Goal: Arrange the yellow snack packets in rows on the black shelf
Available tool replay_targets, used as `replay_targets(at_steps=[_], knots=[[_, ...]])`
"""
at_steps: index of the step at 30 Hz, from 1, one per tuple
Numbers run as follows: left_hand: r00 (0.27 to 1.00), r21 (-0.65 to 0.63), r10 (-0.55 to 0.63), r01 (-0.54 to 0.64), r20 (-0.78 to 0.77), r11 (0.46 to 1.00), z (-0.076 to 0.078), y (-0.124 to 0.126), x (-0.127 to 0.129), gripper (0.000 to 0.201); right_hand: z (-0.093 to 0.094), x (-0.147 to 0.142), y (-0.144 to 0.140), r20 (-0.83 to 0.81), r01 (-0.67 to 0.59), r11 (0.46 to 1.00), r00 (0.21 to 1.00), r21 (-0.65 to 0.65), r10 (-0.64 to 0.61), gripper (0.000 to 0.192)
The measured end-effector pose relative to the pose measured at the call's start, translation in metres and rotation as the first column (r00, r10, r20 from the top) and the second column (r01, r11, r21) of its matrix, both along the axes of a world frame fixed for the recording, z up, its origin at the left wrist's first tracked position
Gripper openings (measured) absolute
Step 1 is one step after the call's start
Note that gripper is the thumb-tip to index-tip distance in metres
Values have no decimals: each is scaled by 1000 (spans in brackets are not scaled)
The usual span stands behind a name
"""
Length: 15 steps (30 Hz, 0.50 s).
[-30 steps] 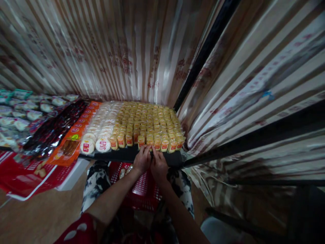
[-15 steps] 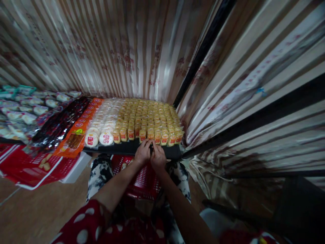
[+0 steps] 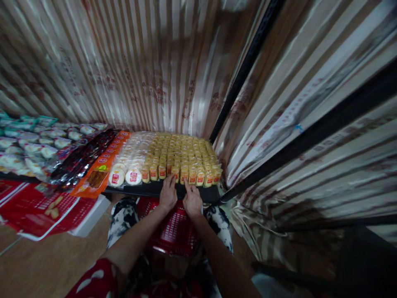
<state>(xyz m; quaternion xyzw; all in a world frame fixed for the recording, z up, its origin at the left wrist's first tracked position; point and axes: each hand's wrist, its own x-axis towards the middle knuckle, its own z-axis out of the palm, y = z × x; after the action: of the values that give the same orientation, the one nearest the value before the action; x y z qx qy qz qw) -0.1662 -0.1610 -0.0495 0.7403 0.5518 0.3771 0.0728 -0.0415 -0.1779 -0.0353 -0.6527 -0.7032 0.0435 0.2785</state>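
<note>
L hand (image 3: 168, 193) & R hand (image 3: 192, 201) sit side by side at the front edge of a dark shelf (image 3: 155, 189), just apart, backs up, fingers stretched fwd and fairly flat, not fisted. L fingertips (image 3: 171, 179) touch the front row of small yellow pkts (image 3: 182, 155), at a pkt w/ red label; R fingertips (image 3: 187, 185) lie on the shelf lip right below the same row, index pointing up at it. Can't tell if either hand pinches a pkt; nothing seen lifted.

Yellow pkts fill the shelf straight ahead of both hands, in tight rows running back to the striped foil curtain (image 3: 149, 74). Just L of the L hand: round white cakes (image 3: 125, 176) w/ red labels, more rows behind them. Further L: orange pkts (image 3: 97, 178), then dark red-black pkts (image 3: 80, 155), then teal/white pkts (image 3: 27, 142) well off to the L.

Below the hands, between the knees in black-white patterned trousers (image 3: 120, 219): red plastic basket (image 3: 173, 227). L forearm comes from a red sleeve w/ white dots (image 3: 93, 279). Down-L of the hands, on the wood floor (image 3: 46, 265), a red printed carton (image 3: 34, 209). R of the R hand: a black pole (image 3: 245, 70) rising slantwise, more striped foil beyond it.
</note>
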Motion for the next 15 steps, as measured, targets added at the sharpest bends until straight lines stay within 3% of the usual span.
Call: replay_targets(at_steps=[15], knots=[[984, 20, -122, 126, -133, 992, -11, 4, -7, 64, -3, -2, 2, 24, 9, 999, 1000, 39, -10, 64]])
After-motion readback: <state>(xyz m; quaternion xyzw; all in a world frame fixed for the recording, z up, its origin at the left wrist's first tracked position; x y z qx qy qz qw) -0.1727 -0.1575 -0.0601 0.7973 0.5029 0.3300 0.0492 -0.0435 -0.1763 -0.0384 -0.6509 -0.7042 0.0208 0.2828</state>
